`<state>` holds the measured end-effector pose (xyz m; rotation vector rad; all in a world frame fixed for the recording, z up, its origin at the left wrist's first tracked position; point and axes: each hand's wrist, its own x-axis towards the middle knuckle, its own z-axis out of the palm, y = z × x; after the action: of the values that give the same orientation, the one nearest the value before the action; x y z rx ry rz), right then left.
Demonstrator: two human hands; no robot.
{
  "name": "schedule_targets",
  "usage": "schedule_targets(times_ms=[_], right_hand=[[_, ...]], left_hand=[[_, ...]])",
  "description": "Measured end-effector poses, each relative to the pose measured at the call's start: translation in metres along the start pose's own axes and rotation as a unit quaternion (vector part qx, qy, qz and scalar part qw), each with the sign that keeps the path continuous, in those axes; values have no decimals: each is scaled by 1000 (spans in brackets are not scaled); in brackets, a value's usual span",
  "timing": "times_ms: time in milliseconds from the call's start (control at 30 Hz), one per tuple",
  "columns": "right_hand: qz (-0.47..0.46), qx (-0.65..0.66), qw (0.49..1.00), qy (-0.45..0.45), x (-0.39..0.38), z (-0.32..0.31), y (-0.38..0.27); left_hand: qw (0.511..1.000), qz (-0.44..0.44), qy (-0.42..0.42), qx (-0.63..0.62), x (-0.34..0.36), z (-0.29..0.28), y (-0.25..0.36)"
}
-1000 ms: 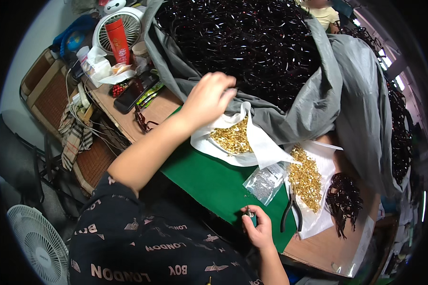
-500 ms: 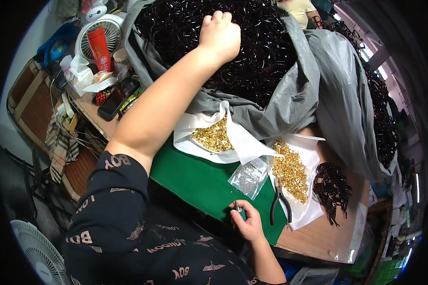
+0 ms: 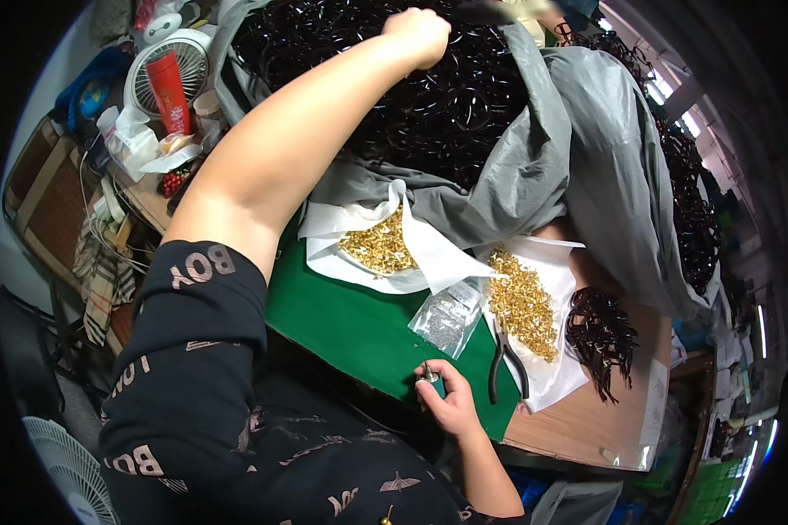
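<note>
My left hand (image 3: 416, 39) reaches into the top of a large pile of glossy dark strips (image 3: 438, 131) in a grey bag (image 3: 608, 175); its fingers are curled and their contents hidden. Low over the near edge of the green mat (image 3: 341, 324), my right hand (image 3: 446, 401) grips a small metal-tipped tool (image 3: 433, 383) with a teal handle. Near it lie a clear bag of tiny silver pieces (image 3: 446, 324), black-handled pliers (image 3: 496, 372) and two white wrappers holding gold pieces (image 3: 376, 241) (image 3: 525, 306). A loose dark bundle (image 3: 604, 332) rests at the right.
At the left are a fan (image 3: 153, 66), a red bottle (image 3: 168, 92), tissues (image 3: 131, 140) and chairs with draped cloth (image 3: 101, 271). A white fan (image 3: 61, 464) stands at lower left. Another person's pale top (image 3: 534, 22) shows behind the pile. The wooden table edge (image 3: 578, 437) runs along the right.
My left hand has moved up and away from beside the gold pieces, deep onto the dark pile. My right hand keeps its grip on the tool. The view has shifted somewhat.
</note>
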<state>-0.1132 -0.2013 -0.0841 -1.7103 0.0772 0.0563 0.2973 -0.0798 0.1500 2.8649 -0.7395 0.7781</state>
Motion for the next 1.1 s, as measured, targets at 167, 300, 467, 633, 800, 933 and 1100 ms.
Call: schedule_targets(times_ms=[167, 300, 467, 633, 800, 933, 1100], right_hand=[[46, 53, 997, -15, 2, 1, -3], [75, 69, 995, -22, 1, -2, -7], [66, 58, 996, -26, 0, -4, -5], [58, 99, 991, -64, 11, 1, -16], [54, -4, 995, -88, 19, -10, -45], [-42, -210, 976, -26, 67, -1, -83], [-173, -413, 893, 43, 149, 38, -72]], left_hand=[[997, 62, -8, -52, -8, -41, 8], [988, 124, -55, 80, -16, -26, 10], [914, 130, 168, -346, -3, 0, 19], [755, 54, 22, -654, -10, -85, 12], [842, 207, 237, -437, -123, -122, -3], [865, 59, 306, -393, -194, -77, -8], [724, -63, 37, -686, -300, -72, -92]])
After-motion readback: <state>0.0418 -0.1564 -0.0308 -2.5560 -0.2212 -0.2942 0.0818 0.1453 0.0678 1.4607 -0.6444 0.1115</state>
